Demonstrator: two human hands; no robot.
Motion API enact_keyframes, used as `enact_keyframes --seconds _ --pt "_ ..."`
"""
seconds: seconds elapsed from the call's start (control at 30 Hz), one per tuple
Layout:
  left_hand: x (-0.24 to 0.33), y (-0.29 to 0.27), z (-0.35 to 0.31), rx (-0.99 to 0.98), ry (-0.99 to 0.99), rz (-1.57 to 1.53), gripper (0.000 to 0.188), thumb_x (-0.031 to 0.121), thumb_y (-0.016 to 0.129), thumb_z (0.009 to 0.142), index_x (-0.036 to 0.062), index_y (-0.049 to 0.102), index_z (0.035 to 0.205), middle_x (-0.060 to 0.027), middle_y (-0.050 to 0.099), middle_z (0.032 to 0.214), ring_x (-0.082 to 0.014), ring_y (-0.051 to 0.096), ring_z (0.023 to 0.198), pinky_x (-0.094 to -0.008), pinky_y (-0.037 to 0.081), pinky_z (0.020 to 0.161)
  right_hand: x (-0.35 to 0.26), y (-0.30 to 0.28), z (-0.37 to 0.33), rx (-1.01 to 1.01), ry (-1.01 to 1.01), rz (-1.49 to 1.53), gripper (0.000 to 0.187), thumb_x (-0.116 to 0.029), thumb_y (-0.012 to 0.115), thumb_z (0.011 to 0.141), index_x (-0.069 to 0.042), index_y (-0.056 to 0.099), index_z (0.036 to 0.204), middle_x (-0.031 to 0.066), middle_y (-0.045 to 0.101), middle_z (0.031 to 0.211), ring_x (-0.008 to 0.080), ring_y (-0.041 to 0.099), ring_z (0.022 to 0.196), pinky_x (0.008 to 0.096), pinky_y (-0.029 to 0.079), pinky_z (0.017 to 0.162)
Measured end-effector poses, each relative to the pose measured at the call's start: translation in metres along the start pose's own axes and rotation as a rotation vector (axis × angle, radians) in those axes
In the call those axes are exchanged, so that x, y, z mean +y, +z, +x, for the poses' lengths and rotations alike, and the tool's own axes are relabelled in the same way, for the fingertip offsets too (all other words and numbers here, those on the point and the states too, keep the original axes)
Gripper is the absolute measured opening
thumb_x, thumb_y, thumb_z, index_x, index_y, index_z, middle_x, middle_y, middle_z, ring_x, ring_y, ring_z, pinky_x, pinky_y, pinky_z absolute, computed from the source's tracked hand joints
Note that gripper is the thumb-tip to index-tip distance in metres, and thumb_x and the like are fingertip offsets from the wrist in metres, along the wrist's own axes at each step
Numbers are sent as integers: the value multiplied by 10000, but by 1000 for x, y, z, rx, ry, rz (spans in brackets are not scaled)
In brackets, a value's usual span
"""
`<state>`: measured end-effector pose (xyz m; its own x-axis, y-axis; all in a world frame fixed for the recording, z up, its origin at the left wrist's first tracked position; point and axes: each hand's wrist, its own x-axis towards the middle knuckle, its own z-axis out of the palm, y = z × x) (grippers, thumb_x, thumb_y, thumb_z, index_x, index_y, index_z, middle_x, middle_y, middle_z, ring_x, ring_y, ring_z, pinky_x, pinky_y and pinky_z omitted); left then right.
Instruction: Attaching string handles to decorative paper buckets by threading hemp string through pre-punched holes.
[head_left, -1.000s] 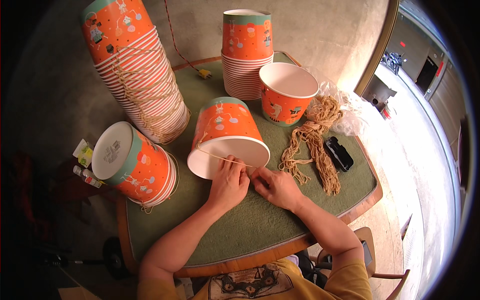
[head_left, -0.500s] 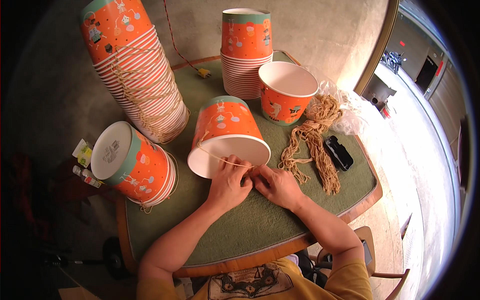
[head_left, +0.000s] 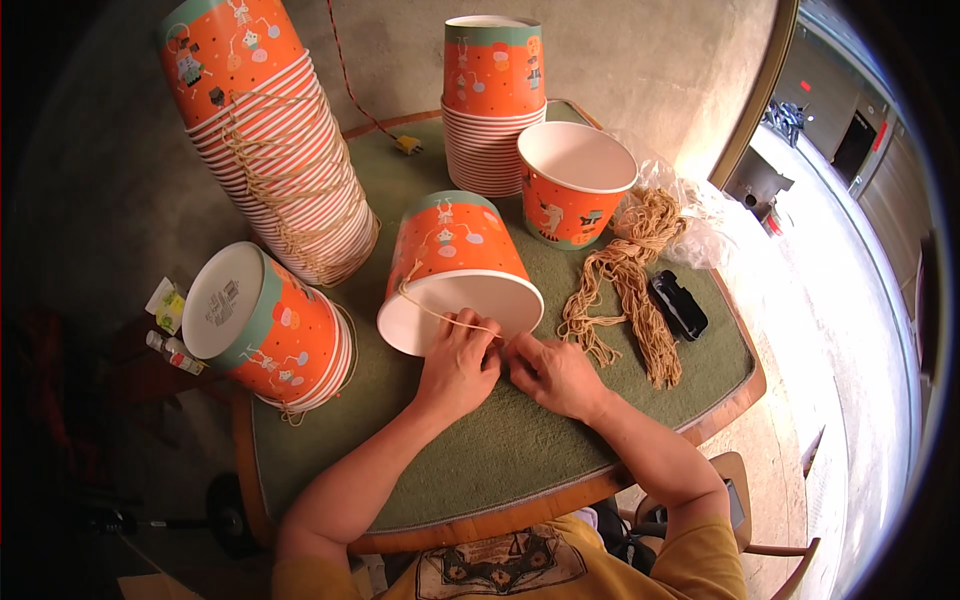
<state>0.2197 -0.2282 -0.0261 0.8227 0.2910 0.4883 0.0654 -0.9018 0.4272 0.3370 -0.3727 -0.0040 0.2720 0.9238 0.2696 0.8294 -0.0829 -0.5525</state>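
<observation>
An orange paper bucket (head_left: 460, 245) with a green band lies tilted on its side in the middle of the table, its white mouth toward me. A tan string (head_left: 435, 312) comes from the bucket's left side and crosses the mouth to my fingers at the lower right rim. My left hand (head_left: 460, 365) is closed at that rim, with the string running over its knuckles. Close beside it, my right hand (head_left: 550, 372) pinches at the string's end by the rim. The fingertips of both hands are partly hidden.
A tall leaning stack of buckets (head_left: 285, 165) with string loops rises at left, a shorter stack (head_left: 275, 325) nearer. Farther back are another stack (head_left: 494, 110) and an upright bucket (head_left: 575, 185). Loose string (head_left: 635, 290) lies right, beside a black case (head_left: 680, 305) and plastic bag (head_left: 695, 240).
The middle bucket has shifted very slightly to the right. My hands stay together at its rim, with only small finger movements.
</observation>
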Motion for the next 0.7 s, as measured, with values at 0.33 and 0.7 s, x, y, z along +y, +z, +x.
enact_keyframes --seconds 0.33,0.7 --pt "-5 2 0 -27 -19 -23 343 66 688 742 52 448 987 -149 502 967 -360 496 930 -470 435 841 2 1 -1 3 36 57 158 -125 641 819 -62 547 929 127 643 735 336 655 679 421 526 614" --pt "-3 0 2 -64 14 -26 362 70 679 719 63 444 994 -143 493 978 -360 480 947 -479 411 872 5 1 3 -33 -105 -143 197 -123 636 786 -83 570 967 110 631 714 313 651 668 424 537 594"
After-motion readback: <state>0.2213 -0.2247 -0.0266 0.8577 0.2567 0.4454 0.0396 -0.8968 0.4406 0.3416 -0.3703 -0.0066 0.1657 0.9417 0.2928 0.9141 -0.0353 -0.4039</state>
